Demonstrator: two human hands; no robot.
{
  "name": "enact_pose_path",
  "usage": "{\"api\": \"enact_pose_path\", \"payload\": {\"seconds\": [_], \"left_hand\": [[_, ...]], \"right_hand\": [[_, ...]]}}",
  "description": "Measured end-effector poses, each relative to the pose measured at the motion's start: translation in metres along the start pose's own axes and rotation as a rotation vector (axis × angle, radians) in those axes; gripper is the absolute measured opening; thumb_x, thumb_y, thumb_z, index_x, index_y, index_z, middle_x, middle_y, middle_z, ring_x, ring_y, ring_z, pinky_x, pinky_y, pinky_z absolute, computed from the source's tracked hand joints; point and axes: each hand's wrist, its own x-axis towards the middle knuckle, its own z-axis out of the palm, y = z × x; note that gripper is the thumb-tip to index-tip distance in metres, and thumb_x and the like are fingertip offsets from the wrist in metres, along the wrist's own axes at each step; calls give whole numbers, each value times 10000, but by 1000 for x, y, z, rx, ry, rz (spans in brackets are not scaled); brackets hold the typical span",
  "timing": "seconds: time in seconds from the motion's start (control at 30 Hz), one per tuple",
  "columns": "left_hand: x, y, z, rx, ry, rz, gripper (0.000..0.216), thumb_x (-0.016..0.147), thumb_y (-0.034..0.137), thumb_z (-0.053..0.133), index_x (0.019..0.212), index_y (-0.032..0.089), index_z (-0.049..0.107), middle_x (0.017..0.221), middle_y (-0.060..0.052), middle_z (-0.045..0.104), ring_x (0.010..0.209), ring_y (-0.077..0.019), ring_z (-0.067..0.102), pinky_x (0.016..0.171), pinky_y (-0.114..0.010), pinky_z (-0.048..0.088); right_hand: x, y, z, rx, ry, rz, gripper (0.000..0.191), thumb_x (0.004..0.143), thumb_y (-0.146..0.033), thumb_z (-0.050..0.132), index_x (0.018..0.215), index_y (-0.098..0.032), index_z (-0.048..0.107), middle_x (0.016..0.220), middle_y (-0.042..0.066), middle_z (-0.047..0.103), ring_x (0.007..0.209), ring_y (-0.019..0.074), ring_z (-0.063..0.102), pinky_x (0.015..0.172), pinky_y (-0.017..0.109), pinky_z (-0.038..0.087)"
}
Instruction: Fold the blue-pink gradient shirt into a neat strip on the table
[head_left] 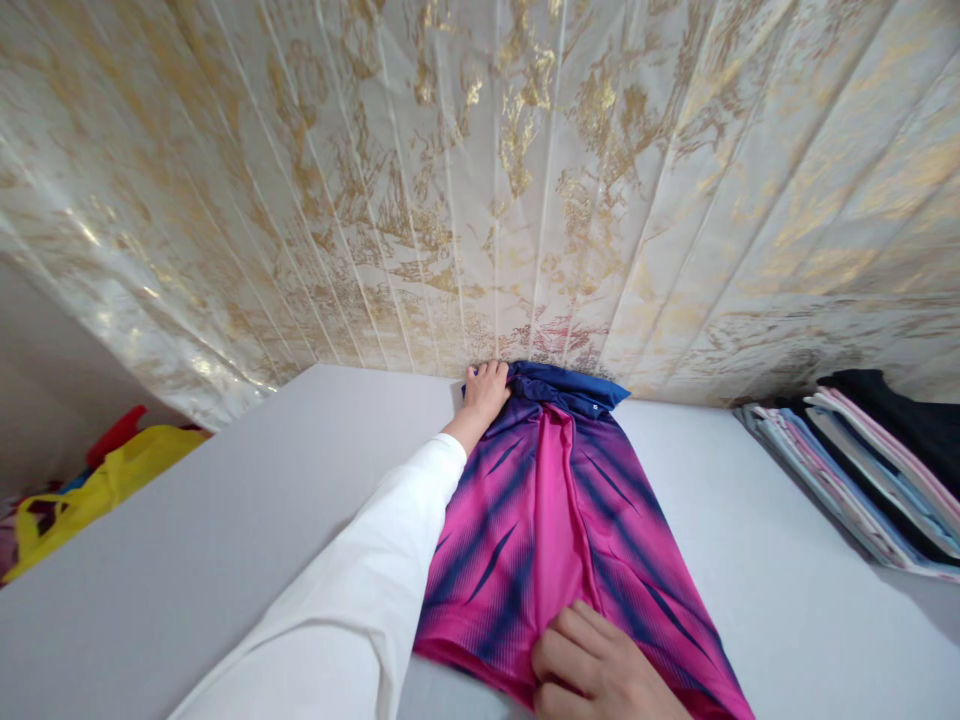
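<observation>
A pink and navy patterned sports garment (pixel 502 520) lies lengthwise on the white table, its exact cut hard to tell. Its far end is dark blue and bunched up, close to the curtain, with a small white mark on it. A plain pink strip runs down its middle. My left hand (pixel 487 390), in a white sleeve, is closed on the far left corner of the cloth. Near the front hem, my right hand (pixel 592 665) has its fingers curled together on the fabric at the middle. The fingertips of my right hand are partly hidden.
A stack of folded clothes (pixel 885 480) stands on the table (pixel 262 530) at the right, with a black piece on top. Behind the table hangs a white and gold curtain (pixel 450 180). Yellow and red cloth (pixel 112 490) lies beyond the left edge.
</observation>
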Motion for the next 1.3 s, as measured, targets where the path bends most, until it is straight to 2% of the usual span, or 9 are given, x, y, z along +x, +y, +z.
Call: {"api": "enact_pose_path", "payload": {"seconds": [0.17, 0.33, 0.43, 0.57, 0.67, 0.73, 0.83, 0.97, 1.3], "left_hand": [[-2, 3, -15, -76, -35, -33, 331, 952, 337, 612, 1234, 168, 577, 1269, -94, 582, 1114, -260, 593, 942, -494, 499], [-34, -13, -66, -208, -54, 13, 357, 931, 321, 633, 1248, 171, 565, 1306, -100, 560, 1189, -281, 542, 994, -509, 447], [-99, -28, -111, -311, -42, 70, 341, 922, 266, 620, 1247, 203, 539, 1268, -75, 583, 1185, -221, 535, 999, -372, 448], [-220, -39, -159, -437, -51, 117, 101, 946, 205, 520, 1044, 227, 533, 1001, -7, 620, 870, -145, 607, 815, -252, 505], [-288, -35, -173, -644, -54, 139, 105, 945, 137, 468, 979, 234, 486, 977, -8, 591, 880, -151, 587, 805, -252, 484], [-309, -28, -173, -677, -96, 219, 160, 929, 84, 481, 971, 237, 503, 1005, -14, 584, 939, -158, 578, 852, -255, 468], [-312, -18, -165, -591, -87, 282, 234, 873, 26, 574, 956, 245, 572, 1019, -9, 579, 932, -167, 568, 844, -264, 462], [-302, -15, -154, -445, -41, 271, 264, 810, -6, 670, 881, 244, 621, 953, 9, 574, 882, -176, 562, 779, -285, 455], [-300, -17, -152, -277, -46, 315, 182, 828, 100, 725, 912, 230, 628, 991, 4, 611, 887, -211, 565, 814, -363, 430]], "right_hand": [[-2, 2, 3, -16, -36, -34, 329, 1021, -236, 428, 705, -199, 511, 721, -13, 570, 665, 134, 452, 647, 301, 317], [1, 3, -9, 151, -34, 65, 84, 942, -220, 538, 871, -217, 583, 834, 10, 624, 768, 155, 526, 678, 283, 385], [6, -1, -17, 216, -51, 182, 130, 937, -147, 493, 895, -227, 587, 843, 15, 634, 790, 162, 562, 711, 277, 435], [15, -11, -17, 305, -12, 375, 235, 916, -79, 417, 1022, -224, 567, 926, 36, 637, 834, 171, 603, 739, 278, 479], [28, -20, -12, 347, -1, 459, 241, 892, -65, 403, 997, -216, 559, 948, 47, 617, 880, 192, 590, 777, 315, 479], [39, -26, -8, 341, -27, 458, 188, 852, -85, 493, 965, -215, 569, 964, 47, 614, 929, 220, 567, 832, 363, 464], [54, -31, 2, 283, -72, 432, 307, 723, -71, 630, 993, -212, 593, 1004, 50, 624, 966, 261, 538, 864, 425, 437], [58, -26, 15, 240, -11, 458, 361, 676, 67, 503, 905, -202, 572, 926, 33, 627, 886, 224, 539, 795, 372, 424], [51, -15, 12, 519, 37, 530, 62, 929, -248, 540, 901, -208, 578, 907, 25, 627, 884, 206, 547, 824, 362, 426]]}}
